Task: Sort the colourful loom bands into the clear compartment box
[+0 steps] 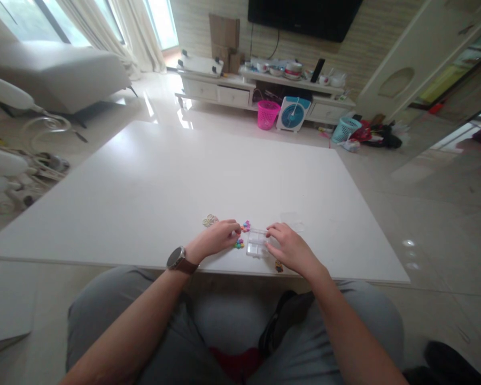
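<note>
A small clear compartment box (257, 247) sits near the table's front edge, between my hands. My right hand (286, 245) is at its right side, thumb and fingers apart, fingertips at the rim. My left hand (223, 235) is left of the box, its fingers bent together beside small colourful pieces; what they hold, if anything, is too small to name. Pink and orange pieces (246, 225) lie behind the left fingertips, green and purple ones (239, 244) in front. Pale rings (210, 220) are behind my left hand. A dark and yellow cluster (279, 266) lies below my right hand.
Thin clear plastic pieces (293, 221) lie behind my right hand on the white table (224, 176). Beyond the table stand a pink basket (268, 115), a blue fan (292, 114) and a low cabinet (233, 95). White chairs (8, 160) are at the left.
</note>
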A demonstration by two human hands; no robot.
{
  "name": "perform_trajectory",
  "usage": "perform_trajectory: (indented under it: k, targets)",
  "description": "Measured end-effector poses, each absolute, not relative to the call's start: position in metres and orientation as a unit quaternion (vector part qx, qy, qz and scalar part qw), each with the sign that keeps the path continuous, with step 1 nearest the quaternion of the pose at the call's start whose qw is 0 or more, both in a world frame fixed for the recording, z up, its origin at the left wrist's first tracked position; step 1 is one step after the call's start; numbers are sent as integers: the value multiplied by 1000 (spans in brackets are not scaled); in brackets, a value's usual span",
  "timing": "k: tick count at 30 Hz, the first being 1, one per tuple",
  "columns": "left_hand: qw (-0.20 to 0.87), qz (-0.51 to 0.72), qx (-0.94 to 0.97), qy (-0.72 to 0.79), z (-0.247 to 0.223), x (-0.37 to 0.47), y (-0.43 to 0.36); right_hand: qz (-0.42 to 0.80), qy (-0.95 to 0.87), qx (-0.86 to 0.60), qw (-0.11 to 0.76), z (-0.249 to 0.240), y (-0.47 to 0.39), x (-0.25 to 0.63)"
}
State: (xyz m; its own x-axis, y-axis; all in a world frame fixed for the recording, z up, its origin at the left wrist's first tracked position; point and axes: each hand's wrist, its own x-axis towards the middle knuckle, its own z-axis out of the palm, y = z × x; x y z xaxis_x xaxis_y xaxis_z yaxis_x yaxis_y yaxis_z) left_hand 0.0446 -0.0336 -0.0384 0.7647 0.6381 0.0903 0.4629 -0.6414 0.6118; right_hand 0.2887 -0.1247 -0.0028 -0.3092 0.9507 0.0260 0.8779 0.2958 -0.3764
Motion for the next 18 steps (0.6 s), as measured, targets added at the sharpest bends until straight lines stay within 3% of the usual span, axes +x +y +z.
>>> perform_trajectory:
  k: [18]
  targets:
    - [585, 249, 727, 260, -43, 63, -50, 126, -852, -462, 212, -17, -128, 266]
